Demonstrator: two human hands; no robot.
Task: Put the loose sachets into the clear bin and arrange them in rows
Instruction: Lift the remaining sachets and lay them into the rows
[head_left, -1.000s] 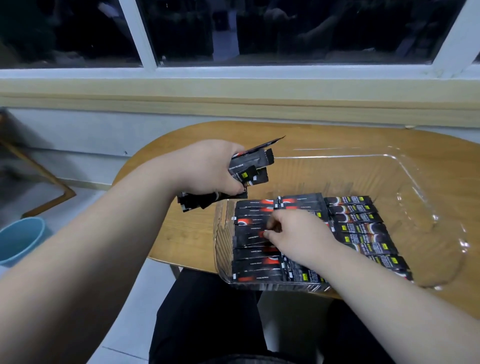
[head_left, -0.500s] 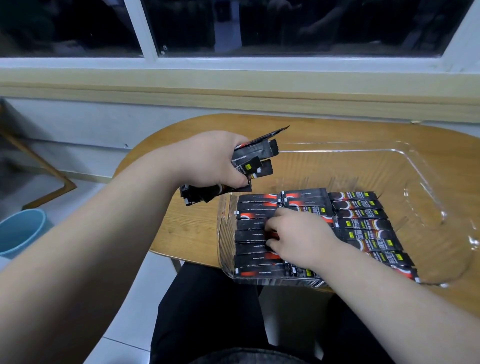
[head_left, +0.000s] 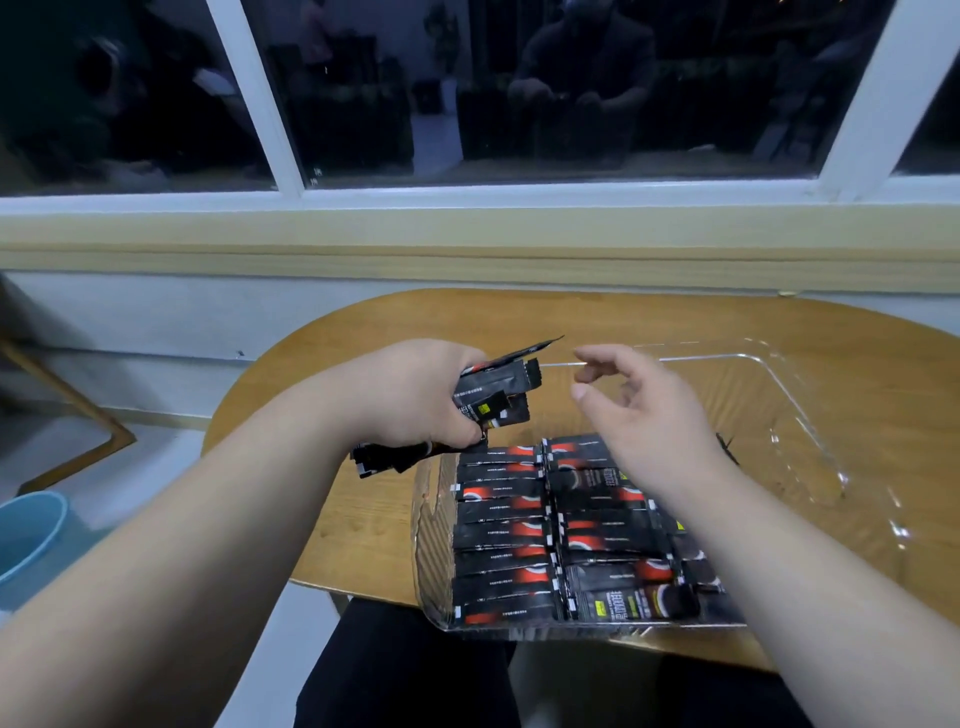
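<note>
Wooden tabletop (head_left: 374, 519) under dark window. Bundle of sachets (head_left: 498, 387) clutched in left hand (head_left: 415, 400), long axis pointing right; right hand (head_left: 644, 410) empty, fingers loose, just beside, above clear bin (head_left: 431, 530) with laid rows (head_left: 498, 519).

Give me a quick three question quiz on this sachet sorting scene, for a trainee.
1. True or false: the right hand holds a sachet.
2. Which hand grips the loose sachet bundle? A) left hand B) right hand C) neither
3. Short answer: what does the clear bin rest on?
Key: 1 false, it is open and empty. 2 A. 3 the wooden table.
</note>
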